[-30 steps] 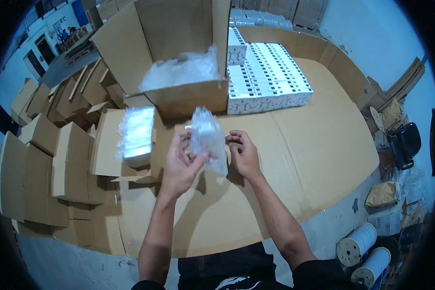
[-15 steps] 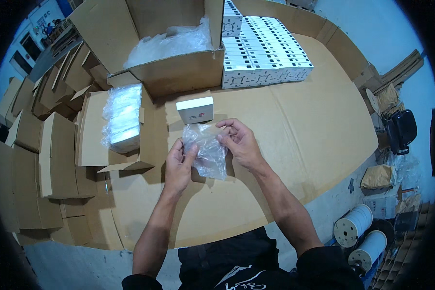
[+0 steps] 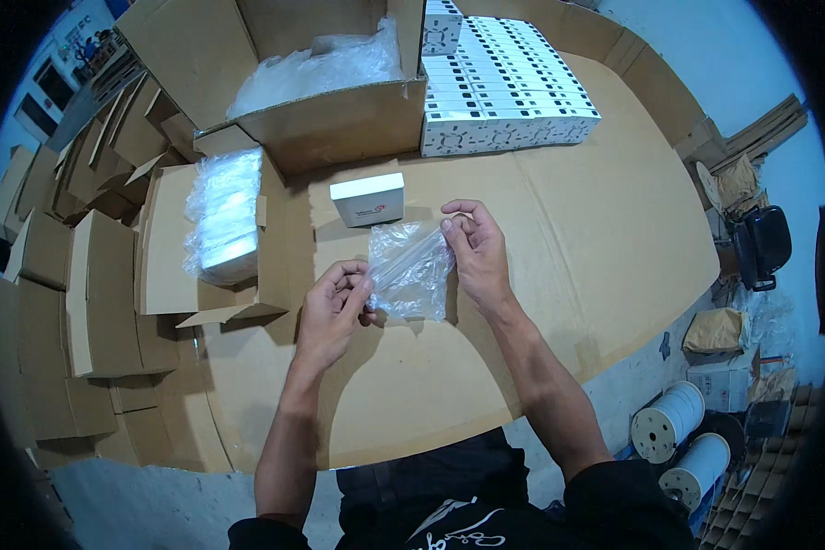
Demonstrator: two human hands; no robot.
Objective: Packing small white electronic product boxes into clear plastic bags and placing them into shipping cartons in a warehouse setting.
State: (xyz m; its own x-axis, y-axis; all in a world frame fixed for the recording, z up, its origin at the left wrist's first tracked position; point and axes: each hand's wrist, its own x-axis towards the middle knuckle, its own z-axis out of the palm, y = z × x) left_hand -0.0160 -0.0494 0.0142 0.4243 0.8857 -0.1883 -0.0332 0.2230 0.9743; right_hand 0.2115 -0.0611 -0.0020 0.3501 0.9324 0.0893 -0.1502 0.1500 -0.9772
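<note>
A clear bubble-wrap bag (image 3: 411,280) is stretched between my two hands above the cardboard-covered table. My left hand (image 3: 333,307) pinches its left edge between thumb and fingers. At its upper right corner, my right hand (image 3: 477,252) grips the plastic with thumb and forefinger. Just beyond the bag stands a small white box (image 3: 368,201) with a little red mark on its front. To the left, an open carton (image 3: 273,240) holds a row of white boxes wrapped in bubble bags (image 3: 226,215).
A large open carton (image 3: 348,128) at the back contains more clear bags (image 3: 316,66). Rows of patterned white boxes (image 3: 513,87) are stacked beside it. Folded cardboard cartons (image 3: 110,293) crowd the left side. Wire spools (image 3: 669,422) stand on the floor at lower right.
My hands have moved apart and pulled the crumpled bag wider and flatter. My right hand has shifted up and to the right, my left slightly left. The whole view has tilted a little.
</note>
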